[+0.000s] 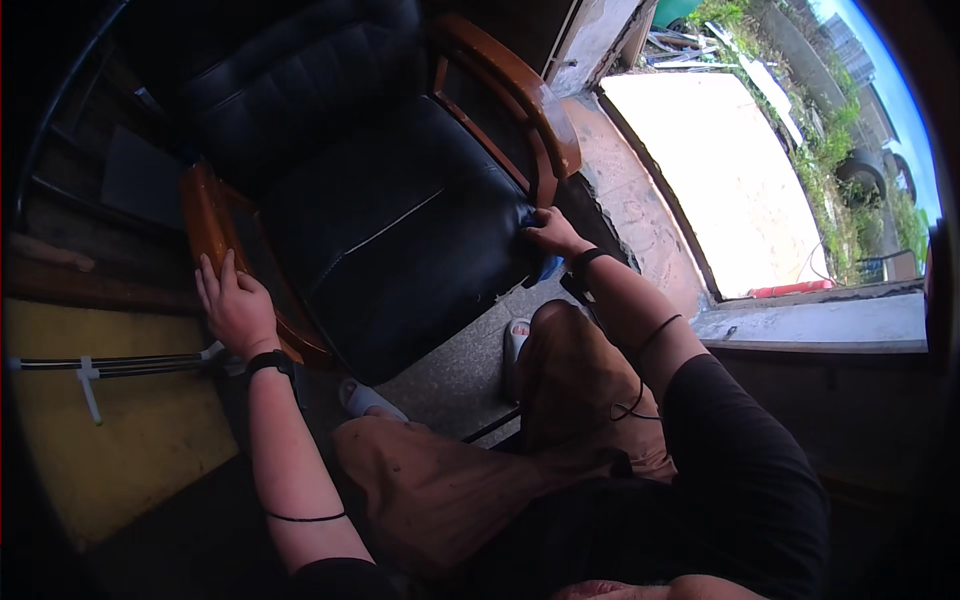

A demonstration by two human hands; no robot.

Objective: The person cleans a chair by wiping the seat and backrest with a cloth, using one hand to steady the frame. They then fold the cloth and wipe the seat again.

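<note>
A black leather armchair (420,230) with glossy wooden arms stands before me, its seat creased and seamed. My left hand (238,305) lies with fingers stretched out on the front of the left wooden armrest (205,215). At the seat's front right corner, my right hand (557,233) is closed, its fingers pressed against the leather. Something blue (548,268) shows just under that hand; it looks like cloth, but most of it is hidden. What the right fingers hold cannot be made out. The right armrest (525,90) rises beyond the hand.
To the right, a bright opening with a pale sill (820,325) gives onto weeds, scrap and a tyre (862,175). A red cylinder (790,289) lies along it. On the left are a yellow panel (120,430), thin rods (130,364) and another person's hand (65,258).
</note>
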